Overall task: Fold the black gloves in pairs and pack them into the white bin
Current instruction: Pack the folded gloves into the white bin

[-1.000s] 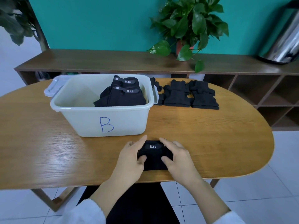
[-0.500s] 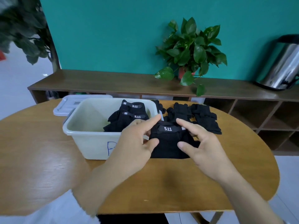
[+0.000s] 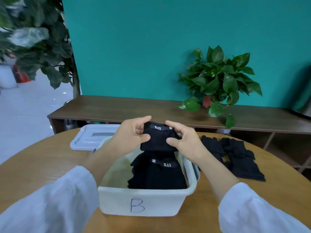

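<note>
Over the far end of the white bin (image 3: 146, 201), the left hand (image 3: 131, 133) and right hand (image 3: 184, 140) are pinching a folded glove pair (image 3: 159, 139) by its sides, holding it above folded pairs (image 3: 158, 174) lying inside. Loose gloves (image 3: 232, 155) are waiting on the wooden table (image 3: 42, 162) to the right.

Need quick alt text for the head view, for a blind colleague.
Both hands, left hand and right hand, hold a folded black glove pair above the white bin marked B, where folded gloves already lie. Unfolded gloves wait on the wooden table.
</note>
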`<action>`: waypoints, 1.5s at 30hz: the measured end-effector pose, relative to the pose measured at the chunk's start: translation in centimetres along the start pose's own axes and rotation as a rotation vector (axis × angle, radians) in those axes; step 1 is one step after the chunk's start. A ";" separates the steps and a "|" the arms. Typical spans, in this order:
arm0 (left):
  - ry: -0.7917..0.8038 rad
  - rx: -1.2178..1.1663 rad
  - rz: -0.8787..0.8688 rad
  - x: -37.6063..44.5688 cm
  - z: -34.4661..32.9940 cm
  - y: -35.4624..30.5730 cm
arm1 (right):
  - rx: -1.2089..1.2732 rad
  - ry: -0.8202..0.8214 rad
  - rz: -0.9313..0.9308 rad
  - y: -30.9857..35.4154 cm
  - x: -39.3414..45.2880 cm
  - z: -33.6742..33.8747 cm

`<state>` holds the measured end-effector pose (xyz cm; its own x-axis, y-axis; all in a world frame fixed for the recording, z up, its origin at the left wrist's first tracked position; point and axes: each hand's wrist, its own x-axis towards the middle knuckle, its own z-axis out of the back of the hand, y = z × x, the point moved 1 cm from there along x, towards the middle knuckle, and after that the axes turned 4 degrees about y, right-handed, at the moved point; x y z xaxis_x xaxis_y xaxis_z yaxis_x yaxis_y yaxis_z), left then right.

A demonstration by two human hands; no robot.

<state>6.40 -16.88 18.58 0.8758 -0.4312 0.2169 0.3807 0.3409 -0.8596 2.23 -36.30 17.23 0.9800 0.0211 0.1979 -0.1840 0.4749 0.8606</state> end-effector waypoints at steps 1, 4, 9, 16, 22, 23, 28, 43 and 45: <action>0.009 0.002 0.018 0.1 -0.2 0.5 | 0.003 0.003 -0.015 -0.5 0.0 -0.2; 0.063 -0.040 0.059 0.9 -0.8 2.2 | -0.016 0.031 -0.052 -2.2 0.4 -0.5; 0.118 -0.076 0.118 1.3 -1.2 4.4 | -0.178 0.094 -0.071 -3.6 0.2 -0.5; 0.209 -0.074 0.171 1.6 -1.6 5.0 | -0.265 0.173 -0.098 -3.5 -0.2 -0.6; 0.171 0.106 0.090 0.3 -1.4 3.7 | -0.263 0.126 -0.090 -2.4 -0.9 -0.2; 0.173 0.162 0.064 -0.1 -1.4 3.5 | -0.302 0.102 -0.075 -2.0 -1.0 -0.2; 0.288 0.390 -0.086 -2.0 -1.8 3.2 | -0.612 0.167 0.020 0.2 -2.0 -2.2; 0.638 0.726 0.020 -2.9 -2.5 4.9 | -0.844 0.380 -0.376 -1.6 -2.9 -6.2; 0.646 0.724 0.031 -3.1 -2.8 4.9 | -0.839 0.400 -0.365 -1.9 -2.8 -6.0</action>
<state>4.72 -16.18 12.43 0.6390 -0.7155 -0.2826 0.6400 0.6982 -0.3207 0.33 -31.99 12.21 0.9475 -0.0288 -0.3184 0.0956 0.9759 0.1961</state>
